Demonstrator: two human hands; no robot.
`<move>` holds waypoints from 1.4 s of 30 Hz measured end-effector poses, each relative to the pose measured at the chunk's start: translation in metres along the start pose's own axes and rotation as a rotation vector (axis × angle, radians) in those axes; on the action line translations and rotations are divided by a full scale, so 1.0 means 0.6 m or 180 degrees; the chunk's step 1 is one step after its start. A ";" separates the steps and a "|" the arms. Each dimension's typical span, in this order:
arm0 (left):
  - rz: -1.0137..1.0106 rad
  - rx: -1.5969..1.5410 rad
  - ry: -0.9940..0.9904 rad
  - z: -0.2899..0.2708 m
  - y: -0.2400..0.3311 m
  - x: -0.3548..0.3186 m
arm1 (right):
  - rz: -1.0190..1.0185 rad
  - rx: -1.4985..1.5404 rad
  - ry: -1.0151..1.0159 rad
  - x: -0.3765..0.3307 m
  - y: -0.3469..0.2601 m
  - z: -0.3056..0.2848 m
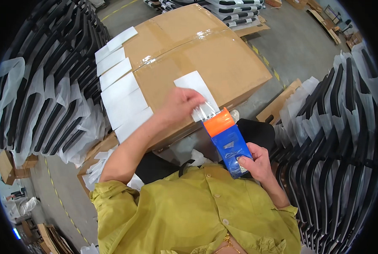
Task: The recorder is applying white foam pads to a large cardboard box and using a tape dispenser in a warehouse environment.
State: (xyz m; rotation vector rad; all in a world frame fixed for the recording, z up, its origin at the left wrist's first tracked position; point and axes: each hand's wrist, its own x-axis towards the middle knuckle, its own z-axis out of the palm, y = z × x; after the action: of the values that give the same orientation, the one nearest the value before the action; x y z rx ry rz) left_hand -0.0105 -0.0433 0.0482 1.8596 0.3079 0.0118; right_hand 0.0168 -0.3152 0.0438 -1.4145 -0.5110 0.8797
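Note:
My right hand (260,162) grips the blue body of a tape dispenser (228,142) with an orange front end, its thumb along the side. The dispenser slants up toward the near edge of a large cardboard box (223,63). The fingers of my left hand (182,101) are pinched on a short strip of clear tape (202,111) at the toothed orange end. A white sheet (196,86) lies on the box top beneath and beside that hand. Several more white sheets (123,95) overlap along the box's left edge.
Stacked black curved frames in white wrapping stand at the left (49,97) and the right (337,139). More wrapped frames (237,10) sit behind the box. Flattened cardboard (278,101) leans at the right. Yellow floor lines (60,199) run on the grey floor.

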 end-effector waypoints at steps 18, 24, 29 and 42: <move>0.1461 0.2860 0.1233 -0.023 -0.094 0.095 | 0.0607 -0.0047 0.0158 0.027 -0.016 0.010; 0.1964 0.3492 0.2347 -0.020 -0.068 0.092 | 0.0712 0.0186 0.0230 0.030 0.023 0.000; -0.1147 -0.0729 0.0513 0.006 -0.039 -0.047 | 0.0729 0.0213 0.0213 0.018 0.027 -0.018; -0.1241 -0.3194 0.0729 0.137 -0.033 -0.028 | 0.0695 0.0056 -0.0091 -0.023 0.005 -0.031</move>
State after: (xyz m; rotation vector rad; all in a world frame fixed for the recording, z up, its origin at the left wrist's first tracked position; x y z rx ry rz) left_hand -0.0172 -0.1188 0.0068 0.7849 0.6740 0.0950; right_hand 0.0223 -0.3376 0.0408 -1.4619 -0.3736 1.0778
